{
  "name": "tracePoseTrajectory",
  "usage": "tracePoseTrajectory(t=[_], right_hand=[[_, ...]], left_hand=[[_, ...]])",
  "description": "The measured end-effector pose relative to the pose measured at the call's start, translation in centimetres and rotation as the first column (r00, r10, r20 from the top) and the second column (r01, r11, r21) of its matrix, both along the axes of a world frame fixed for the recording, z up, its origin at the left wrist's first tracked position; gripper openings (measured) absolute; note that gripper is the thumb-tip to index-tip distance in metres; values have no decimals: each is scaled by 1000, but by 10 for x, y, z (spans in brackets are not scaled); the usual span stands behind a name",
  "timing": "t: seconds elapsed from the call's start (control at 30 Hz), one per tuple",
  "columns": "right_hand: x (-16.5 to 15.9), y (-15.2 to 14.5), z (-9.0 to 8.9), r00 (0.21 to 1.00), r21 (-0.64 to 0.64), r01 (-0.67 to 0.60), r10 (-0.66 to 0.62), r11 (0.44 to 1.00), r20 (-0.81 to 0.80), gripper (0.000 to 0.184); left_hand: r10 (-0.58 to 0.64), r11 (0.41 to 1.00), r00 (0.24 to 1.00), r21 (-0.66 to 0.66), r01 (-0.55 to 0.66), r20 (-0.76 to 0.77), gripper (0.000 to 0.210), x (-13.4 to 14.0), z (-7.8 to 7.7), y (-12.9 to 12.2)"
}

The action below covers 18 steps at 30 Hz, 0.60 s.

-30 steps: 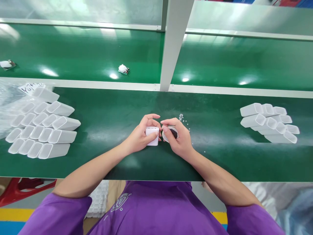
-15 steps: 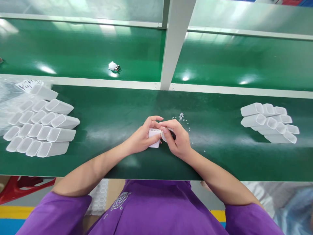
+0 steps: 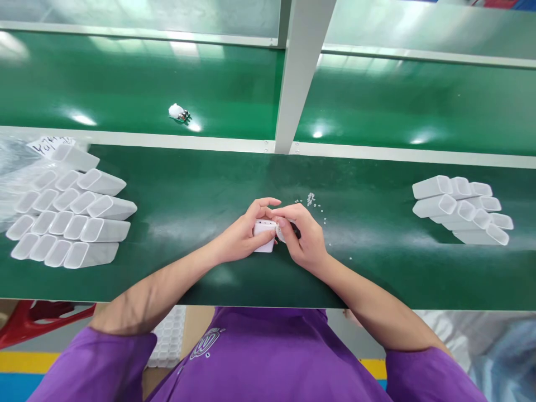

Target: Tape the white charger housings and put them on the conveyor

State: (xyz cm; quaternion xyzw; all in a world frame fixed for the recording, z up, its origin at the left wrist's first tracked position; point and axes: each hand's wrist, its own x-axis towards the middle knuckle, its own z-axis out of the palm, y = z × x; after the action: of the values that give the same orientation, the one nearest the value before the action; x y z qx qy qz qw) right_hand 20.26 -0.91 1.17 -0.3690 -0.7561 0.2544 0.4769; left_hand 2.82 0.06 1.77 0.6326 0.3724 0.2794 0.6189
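Observation:
Near the front of the dark green bench, my left hand (image 3: 239, 239) grips a small white box-shaped housing (image 3: 261, 226), thumb across its front face. Small holes or dark marks show along the housing's upper edge. My right hand (image 3: 309, 241) pinches a white rounded piece (image 3: 280, 235) against the right side of that housing; a dark part shows behind the right fingers. The fingertips of both hands meet there, so the contact between the two pieces is mostly hidden. Just beyond the right hand lie several tiny clear bits (image 3: 310, 199), loosely scattered.
Stacked white open-ended housings (image 3: 103, 230) stand at the left beside a clear plastic bag (image 3: 17, 159). A smaller stack of white housings (image 3: 433, 206) lies at the right. Behind a pale rail, a green belt (image 3: 234, 95) carries a small white-and-metal part (image 3: 178, 113).
The small white-and-metal part on the green belt has shifted left. Both hands stay nearly in place with the same hold.

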Motion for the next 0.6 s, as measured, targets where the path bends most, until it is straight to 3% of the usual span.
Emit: tracePoseTrajectory(t=[0.13, 0.33, 0.6], right_hand=[[-1, -1, -3, 999, 25, 32, -32, 999, 18, 24], [-3, -5, -5, 1000, 16, 27, -27, 1000, 8, 27], [-6, -10, -6, 999, 9, 48, -48, 999, 12, 26]], left_hand=[[62, 992, 995, 110, -53, -76, 49, 1, -1, -5], [179, 953, 982, 260, -158, -59, 44, 7, -10, -16], [266, 907, 962, 355, -229, -61, 34, 13, -10, -24]])
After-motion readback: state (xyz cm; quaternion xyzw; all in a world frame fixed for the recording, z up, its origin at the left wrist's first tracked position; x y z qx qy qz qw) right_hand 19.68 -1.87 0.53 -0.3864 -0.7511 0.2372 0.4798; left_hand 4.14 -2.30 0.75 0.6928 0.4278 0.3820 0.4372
